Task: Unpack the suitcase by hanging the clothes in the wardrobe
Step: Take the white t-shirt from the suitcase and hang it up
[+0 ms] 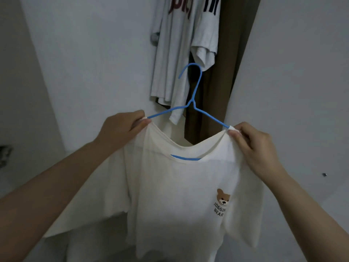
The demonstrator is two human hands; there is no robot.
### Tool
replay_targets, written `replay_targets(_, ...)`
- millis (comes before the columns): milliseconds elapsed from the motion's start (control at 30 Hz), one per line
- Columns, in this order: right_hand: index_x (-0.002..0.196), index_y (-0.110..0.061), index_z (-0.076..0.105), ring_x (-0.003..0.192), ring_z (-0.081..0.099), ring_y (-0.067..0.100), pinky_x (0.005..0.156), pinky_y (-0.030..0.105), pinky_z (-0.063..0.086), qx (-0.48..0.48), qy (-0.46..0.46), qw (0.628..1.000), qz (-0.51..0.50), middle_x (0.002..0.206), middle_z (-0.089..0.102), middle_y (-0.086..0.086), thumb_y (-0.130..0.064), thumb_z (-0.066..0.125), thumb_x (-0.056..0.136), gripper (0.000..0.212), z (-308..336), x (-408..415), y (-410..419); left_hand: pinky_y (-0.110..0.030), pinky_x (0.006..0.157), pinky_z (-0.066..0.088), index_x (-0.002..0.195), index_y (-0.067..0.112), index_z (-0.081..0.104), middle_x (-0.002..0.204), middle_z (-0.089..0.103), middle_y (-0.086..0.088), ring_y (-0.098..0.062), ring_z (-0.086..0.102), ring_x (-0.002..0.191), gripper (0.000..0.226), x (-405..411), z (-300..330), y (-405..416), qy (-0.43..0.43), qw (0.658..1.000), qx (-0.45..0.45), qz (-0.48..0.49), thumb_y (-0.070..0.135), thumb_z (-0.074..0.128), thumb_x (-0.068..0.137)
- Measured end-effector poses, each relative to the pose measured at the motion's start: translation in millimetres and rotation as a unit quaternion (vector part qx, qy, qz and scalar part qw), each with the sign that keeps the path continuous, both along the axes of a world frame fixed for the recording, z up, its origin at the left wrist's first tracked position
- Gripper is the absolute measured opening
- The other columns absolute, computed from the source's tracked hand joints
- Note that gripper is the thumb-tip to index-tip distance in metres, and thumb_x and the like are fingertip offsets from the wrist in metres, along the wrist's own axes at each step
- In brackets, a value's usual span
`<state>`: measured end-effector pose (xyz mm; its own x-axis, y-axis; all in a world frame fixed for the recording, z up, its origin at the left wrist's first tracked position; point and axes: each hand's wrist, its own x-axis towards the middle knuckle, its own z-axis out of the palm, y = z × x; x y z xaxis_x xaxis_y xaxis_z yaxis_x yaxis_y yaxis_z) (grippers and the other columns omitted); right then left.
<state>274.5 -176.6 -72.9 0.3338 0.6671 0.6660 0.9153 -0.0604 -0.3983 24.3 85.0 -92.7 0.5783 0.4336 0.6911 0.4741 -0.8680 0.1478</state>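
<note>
A cream T-shirt (179, 195) with a small bear print on the chest hangs on a blue wire hanger (194, 103), held up in front of me. My left hand (120, 127) pinches the shirt's left shoulder at the neckline, over the hanger's arm. My right hand (255, 148) pinches the right shoulder the same way. The hanger's hook points up and left, free in the air. Its bottom bar shows through the neck opening. The suitcase is out of view.
Two pale printed T-shirts (175, 53) hang in the narrow open wardrobe gap (226, 63) straight ahead, with brown fabric behind them. White wardrobe doors (292, 72) flank the gap on both sides. A round knob (154, 37) sits on the left door.
</note>
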Motion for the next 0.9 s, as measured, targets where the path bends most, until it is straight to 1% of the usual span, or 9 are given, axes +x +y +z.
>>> replay_targets(100,0.084,-0.027,0.055,0.062,0.053,0.006,0.056,0.020,0.035,0.009,-0.013,1.000,0.000,0.059,0.050,-0.005,-0.037,0.052,0.099,0.018,20,0,27,-0.032,0.055,0.035,0.080,0.024,0.039,0.060,0.047,0.004,-0.019,0.050,0.059,0.041,-8,8,18,-0.023,0.999,0.021,0.034,0.060,0.027,0.094)
replay_targets(167,0.085,-0.027,0.054,0.063,0.053,0.006,0.057,0.024,0.037,0.014,-0.024,1.000,-0.002,0.061,0.052,-0.004,-0.038,0.051,0.099,0.018,34,0,48,-0.032,0.060,0.038,0.090,0.027,0.046,0.071,0.051,0.007,-0.019,0.052,0.067,0.034,-8,14,33,-0.046,0.998,0.036,0.031,0.056,0.030,0.096)
replay_targets(267,0.090,-0.021,0.059,0.067,0.056,0.012,0.062,0.030,0.041,0.030,-0.029,0.999,-0.006,0.069,0.059,-0.001,-0.040,0.050,0.099,0.023,55,-4,79,-0.038,0.090,0.042,0.133,0.018,0.049,0.121,0.059,-0.001,-0.025,0.058,0.109,0.049,-5,25,64,-0.081,0.994,0.071,-0.012,0.050,0.036,0.097)
replay_targets(333,0.091,-0.020,0.059,0.066,0.054,0.009,0.059,0.022,0.037,0.039,-0.026,0.999,-0.006,0.068,0.056,-0.004,-0.040,0.051,0.100,0.024,69,-9,102,-0.036,0.109,0.032,0.150,0.014,0.033,0.151,0.042,-0.003,-0.020,0.041,0.138,0.061,-2,35,87,-0.091,0.991,0.102,-0.002,0.046,0.039,0.098)
replay_targets(400,0.089,-0.019,0.060,0.062,0.050,0.007,0.056,0.021,0.034,0.060,-0.022,0.998,0.005,0.066,0.054,-0.004,-0.040,0.052,0.099,0.025,84,-14,124,-0.037,0.119,0.020,0.155,0.013,0.021,0.163,0.020,-0.005,-0.019,0.019,0.150,0.069,-1,47,102,-0.087,0.988,0.129,0.025,0.046,0.041,0.098)
replay_targets(500,0.086,-0.018,0.061,0.061,0.047,0.007,0.058,0.026,0.036,0.078,-0.002,0.997,0.015,0.069,0.056,-0.002,-0.044,0.053,0.097,0.029,107,-24,152,-0.044,0.123,0.011,0.156,0.015,0.019,0.165,0.006,-0.009,-0.024,0.003,0.153,0.071,3,60,112,-0.064,0.985,0.157,0.021,0.046,0.044,0.097)
replay_targets(667,0.094,-0.019,0.068,0.075,0.059,-0.009,0.065,0.010,0.043,0.064,0.131,0.987,0.072,0.087,0.065,-0.013,-0.042,0.053,0.097,0.028,142,-47,189,-0.047,0.123,0.005,0.156,0.019,0.023,0.165,0.005,-0.008,-0.026,-0.002,0.153,0.065,16,86,135,-0.037,0.980,0.193,-0.006,0.046,0.038,0.099)
replay_targets(767,0.100,-0.016,0.070,0.082,0.061,-0.003,0.065,0.011,0.044,0.057,0.194,0.976,0.080,0.095,0.065,-0.011,-0.041,0.054,0.097,0.030,164,-56,205,-0.045,0.124,0.002,0.157,0.020,0.015,0.166,0.001,-0.003,-0.021,-0.007,0.152,0.067,28,97,149,-0.041,0.982,0.182,-0.018,0.047,0.038,0.100)
replay_targets(900,0.098,-0.025,0.069,0.085,0.062,0.006,0.065,0.019,0.045,0.048,0.246,0.965,0.074,0.096,0.065,-0.009,-0.041,0.054,0.097,0.022,197,-66,222,-0.044,0.124,0.002,0.158,0.021,0.009,0.166,-0.002,0.001,-0.018,-0.009,0.152,0.070,39,115,165,-0.054,0.984,0.169,-0.034,0.049,0.036,0.100)
